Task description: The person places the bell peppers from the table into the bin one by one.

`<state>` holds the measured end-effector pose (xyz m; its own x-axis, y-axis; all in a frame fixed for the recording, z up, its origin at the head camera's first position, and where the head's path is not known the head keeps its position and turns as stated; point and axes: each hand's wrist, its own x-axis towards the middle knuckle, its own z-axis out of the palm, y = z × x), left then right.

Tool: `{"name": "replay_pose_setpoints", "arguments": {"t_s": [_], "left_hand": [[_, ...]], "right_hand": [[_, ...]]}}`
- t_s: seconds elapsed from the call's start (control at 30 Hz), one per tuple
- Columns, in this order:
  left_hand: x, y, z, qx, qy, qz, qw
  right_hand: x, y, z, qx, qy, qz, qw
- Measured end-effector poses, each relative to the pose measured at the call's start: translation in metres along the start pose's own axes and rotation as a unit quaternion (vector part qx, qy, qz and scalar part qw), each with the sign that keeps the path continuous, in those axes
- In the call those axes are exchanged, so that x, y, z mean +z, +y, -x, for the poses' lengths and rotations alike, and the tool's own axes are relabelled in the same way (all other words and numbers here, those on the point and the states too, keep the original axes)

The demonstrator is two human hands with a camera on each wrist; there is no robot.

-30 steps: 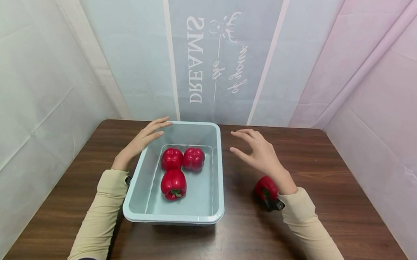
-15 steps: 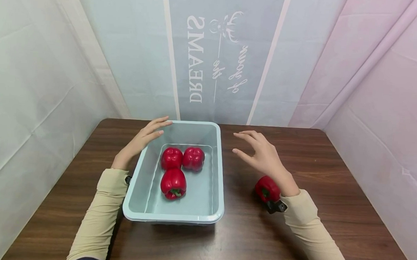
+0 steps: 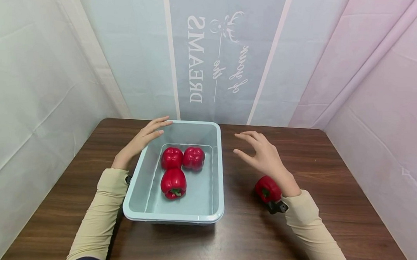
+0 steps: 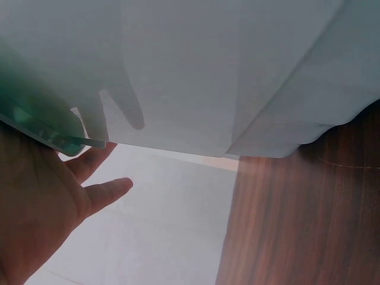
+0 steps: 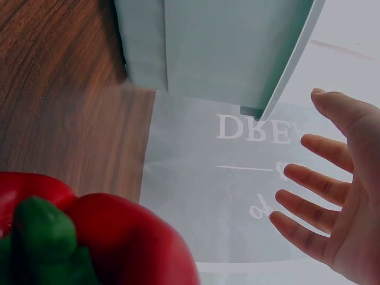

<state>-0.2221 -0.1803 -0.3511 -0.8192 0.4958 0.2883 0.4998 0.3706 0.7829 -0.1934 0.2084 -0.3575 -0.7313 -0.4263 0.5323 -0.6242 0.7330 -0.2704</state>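
Observation:
A pale blue plastic bin (image 3: 202,195) stands on the table, with three red bell peppers inside. Two of these, the back left bell pepper (image 3: 172,158) and the back right bell pepper (image 3: 193,159), sit side by side; the front bell pepper (image 3: 173,184) shows its green stem. My left hand (image 3: 141,140) lies along the bin's left rim, fingers extended over the far left corner. To the right of the bin, my right hand (image 3: 263,153) hovers with fingers spread, holding nothing. Under its wrist a further red bell pepper (image 3: 267,188) rests on the table, partly hidden.
The dark wooden table (image 3: 332,182) ends at a printed grey-blue cloth (image 3: 214,68) behind it. White cloth walls rise on the left and right. A small black wrist camera (image 3: 277,207) overlaps the loose bell pepper.
My right hand has shifted slightly to the right, away from the bin. My left hand, the bin and the bell peppers have stayed in place.

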Motion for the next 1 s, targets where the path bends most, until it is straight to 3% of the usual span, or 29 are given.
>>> {"name": "replay_pose_setpoints", "arguments": {"t_s": [1.0], "left_hand": [[-0.0025, -0.0029, -0.0031, -0.001, -0.005, 0.011, 0.9999]], "right_hand": [[0.0013, 0.0054, 0.0022, -0.004, -0.005, 0.002, 1.0000]]}}
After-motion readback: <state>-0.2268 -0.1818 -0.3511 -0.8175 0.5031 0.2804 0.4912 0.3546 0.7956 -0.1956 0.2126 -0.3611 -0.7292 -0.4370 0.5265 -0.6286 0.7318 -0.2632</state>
